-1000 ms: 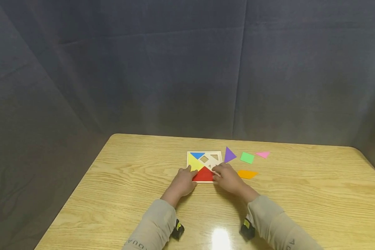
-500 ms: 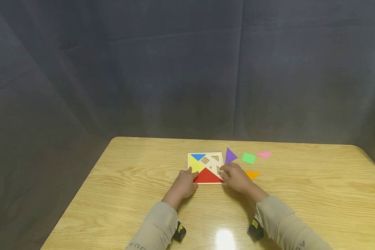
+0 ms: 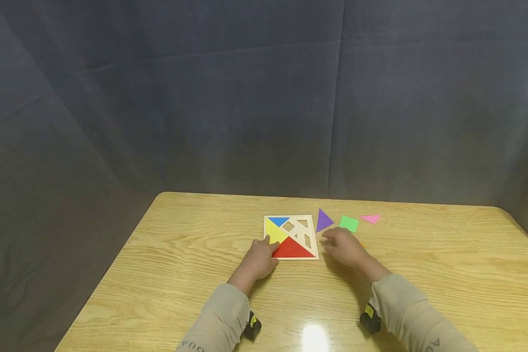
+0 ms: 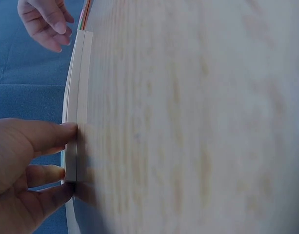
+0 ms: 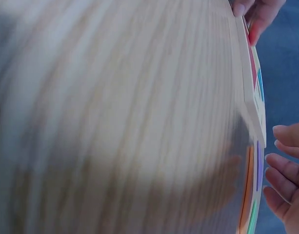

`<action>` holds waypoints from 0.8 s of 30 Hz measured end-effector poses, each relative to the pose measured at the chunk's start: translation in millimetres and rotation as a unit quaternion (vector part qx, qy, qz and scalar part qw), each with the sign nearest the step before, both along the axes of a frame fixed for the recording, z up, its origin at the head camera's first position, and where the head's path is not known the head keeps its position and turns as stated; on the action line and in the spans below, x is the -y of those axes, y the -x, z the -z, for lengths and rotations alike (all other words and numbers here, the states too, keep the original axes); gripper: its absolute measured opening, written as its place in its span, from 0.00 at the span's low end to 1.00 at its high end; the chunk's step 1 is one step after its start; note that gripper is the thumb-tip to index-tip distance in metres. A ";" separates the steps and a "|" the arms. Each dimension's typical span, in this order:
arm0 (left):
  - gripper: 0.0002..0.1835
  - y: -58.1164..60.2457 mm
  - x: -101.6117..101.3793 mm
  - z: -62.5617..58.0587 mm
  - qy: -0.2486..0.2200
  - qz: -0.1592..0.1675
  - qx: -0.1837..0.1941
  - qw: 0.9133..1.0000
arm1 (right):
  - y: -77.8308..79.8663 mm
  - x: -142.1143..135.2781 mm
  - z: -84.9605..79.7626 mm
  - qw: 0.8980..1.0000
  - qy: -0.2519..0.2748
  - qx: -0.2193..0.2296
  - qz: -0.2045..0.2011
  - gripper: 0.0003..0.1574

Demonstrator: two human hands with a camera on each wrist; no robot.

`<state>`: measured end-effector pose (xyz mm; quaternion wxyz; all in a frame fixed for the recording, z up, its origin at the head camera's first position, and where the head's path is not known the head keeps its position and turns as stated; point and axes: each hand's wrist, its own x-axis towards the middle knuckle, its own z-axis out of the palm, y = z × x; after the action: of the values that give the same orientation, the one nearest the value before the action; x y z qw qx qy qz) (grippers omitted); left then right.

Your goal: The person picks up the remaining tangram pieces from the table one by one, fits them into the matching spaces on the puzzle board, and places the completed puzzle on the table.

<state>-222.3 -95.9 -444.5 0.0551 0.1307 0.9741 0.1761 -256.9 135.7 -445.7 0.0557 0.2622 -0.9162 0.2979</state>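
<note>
A wooden tangram tray point(image 3: 299, 230) lies flat on the table, with a blue triangle point(image 3: 279, 221), a yellow triangle point(image 3: 273, 230) and a red triangle point(image 3: 293, 248) set in it. Several cut-out holes show in its bare right part. My left hand point(image 3: 258, 258) holds the tray at its front left corner, fingertips on the pieces and thumb at the front edge. To the right of the tray, my right hand point(image 3: 345, 248) hovers with loosely bent fingers and nothing in them. It hides most of the orange parallelogram, whose edge point(image 5: 247, 185) shows in the right wrist view.
A purple triangle point(image 3: 324, 221), a green square point(image 3: 349, 223) and a pink triangle point(image 3: 371, 219) lie on the wooden table point(image 3: 180, 254) right of the tray. Dark cloth point(image 3: 229, 122) hangs behind the table.
My right hand has let go of the tray's right side and moved right, over the orange parallelogram. The left hand stays at the tray's corner.
</note>
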 end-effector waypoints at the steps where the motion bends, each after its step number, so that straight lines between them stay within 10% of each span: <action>1: 0.23 -0.1 0.0 -0.2 0.000 0.001 0.000 1.000 | 0.0 -1.5 0.1 1.000 -0.002 0.001 0.003 0.14; 24: 0.24 1.4 -0.5 0.1 0.011 0.000 0.011 1.000 | 4.1 -35.6 5.2 0.999 -0.045 0.010 0.021 0.13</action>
<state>-223.7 -95.4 -444.7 0.0677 0.1276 0.9754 0.1665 -261.0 171.3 -450.9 0.0409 0.2426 -0.9343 0.2579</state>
